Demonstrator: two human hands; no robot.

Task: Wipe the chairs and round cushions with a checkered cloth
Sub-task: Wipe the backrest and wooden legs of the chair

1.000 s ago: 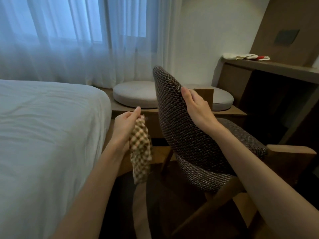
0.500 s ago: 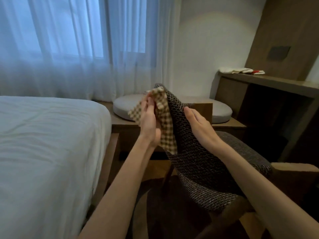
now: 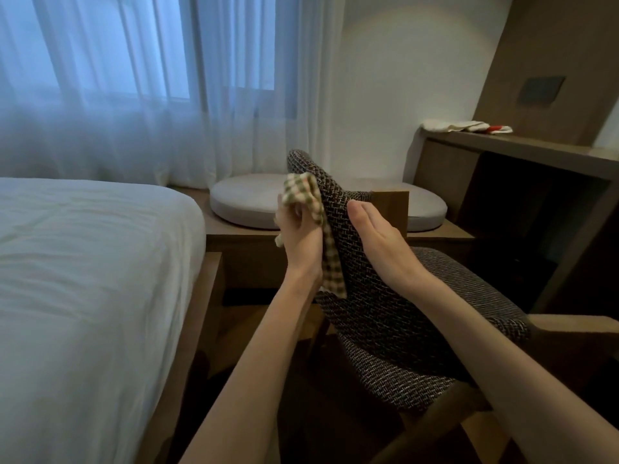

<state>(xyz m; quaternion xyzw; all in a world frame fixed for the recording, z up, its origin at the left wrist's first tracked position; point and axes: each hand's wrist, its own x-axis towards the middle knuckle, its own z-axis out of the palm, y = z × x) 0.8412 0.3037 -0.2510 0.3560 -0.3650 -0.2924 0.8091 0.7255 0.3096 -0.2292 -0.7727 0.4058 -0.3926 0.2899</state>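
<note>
- A dim bedroom: sheer white curtains (image 3: 140, 95) cover the window along the far wall, and a bed (image 3: 83, 279) with white linen fills the left side.
- Under the curtains runs a low wooden ledge (image 3: 241, 241). Two pale grey cushions lie flat on it, the left round cushion (image 3: 244, 202) near the ledge's bed-side end and the right round cushion (image 3: 427, 211) at its other end, partly hidden behind the chair.
- On the right stands a wooden desk (image 3: 522, 150) against a brown panelled wall. Some folded cloths (image 3: 465, 126), white with a bit of red, lie at the desk's far left end.
- The chair (image 3: 402, 329) is right in front of me, between the bed and the desk. It has dark tweed-like upholstery and a wooden armrest (image 3: 576, 329) showing at the right.
- My left hand (image 3: 298, 236) has its fingers curled round a bunch of the checkered cloth (image 3: 333, 262) and holds it against the outer side of the backrest, just below the top edge.
- The cloth is beige with green and reddish checks. Part of it is bunched above my fingers, and the rest hangs down along the backrest's edge.
- My right hand (image 3: 375, 242) lies flat on the seat-facing side of the backrest, fingers straight and together, gripping nothing.
- The two hands sit at about the same height, with the backrest between them.
</note>
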